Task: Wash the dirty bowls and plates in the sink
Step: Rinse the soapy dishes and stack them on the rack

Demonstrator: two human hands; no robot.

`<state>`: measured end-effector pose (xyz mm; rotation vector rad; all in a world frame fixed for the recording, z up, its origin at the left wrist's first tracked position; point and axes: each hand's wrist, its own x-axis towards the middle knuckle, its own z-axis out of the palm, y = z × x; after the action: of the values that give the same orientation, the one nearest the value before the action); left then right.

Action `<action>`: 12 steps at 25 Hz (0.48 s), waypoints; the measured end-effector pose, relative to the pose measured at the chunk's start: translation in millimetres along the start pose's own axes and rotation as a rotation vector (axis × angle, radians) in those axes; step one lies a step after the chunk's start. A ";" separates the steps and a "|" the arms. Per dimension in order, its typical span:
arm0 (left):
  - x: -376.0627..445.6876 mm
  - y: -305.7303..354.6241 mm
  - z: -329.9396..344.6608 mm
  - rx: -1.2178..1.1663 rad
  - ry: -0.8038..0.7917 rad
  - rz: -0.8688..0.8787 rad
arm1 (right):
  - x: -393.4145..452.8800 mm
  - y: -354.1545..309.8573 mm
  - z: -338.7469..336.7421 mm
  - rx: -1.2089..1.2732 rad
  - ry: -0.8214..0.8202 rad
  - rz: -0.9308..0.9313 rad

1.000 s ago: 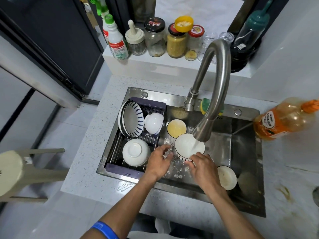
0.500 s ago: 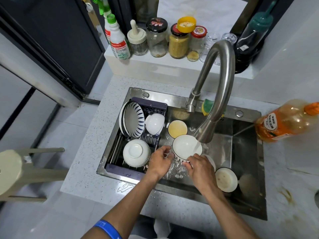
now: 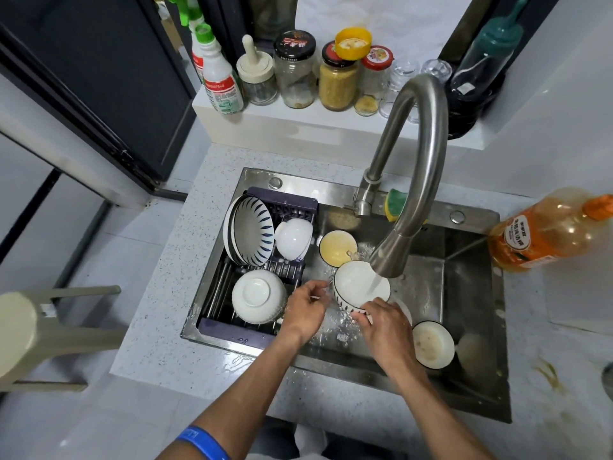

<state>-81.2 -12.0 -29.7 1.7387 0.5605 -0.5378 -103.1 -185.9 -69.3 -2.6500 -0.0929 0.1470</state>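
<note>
Bowl tipped further toward the faucet since earlier frame; water runs into it. Right hand pinches its near rim. Left hand beside it, fingers loosely curled, holding nothing. Dirty bowl just right; rack left, inside sink.

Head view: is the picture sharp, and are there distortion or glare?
Head view: wide-angle bending curves the faucet and the edges of the picture; the bowl under the water is sharp; the orange bottle near the edge looks stretched and soft; the wet sink rim shows mild glare.
</note>
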 end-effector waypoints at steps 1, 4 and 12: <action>1.1 0.6 1.5 -0.009 -0.005 -0.008 | 3.6 -1.6 1.3 0.153 -0.009 0.102; 2.1 7.2 9.9 -0.023 -0.065 0.014 | 13.0 -13.7 -2.6 0.989 -0.007 0.685; 14.1 31.5 69.8 0.557 -0.187 0.255 | 7.7 -23.4 -33.5 1.914 -0.044 1.084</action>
<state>-55.1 -85.3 -30.3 2.2123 0.0462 -0.7086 -92.3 -180.0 -29.6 -0.5642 0.9471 0.3676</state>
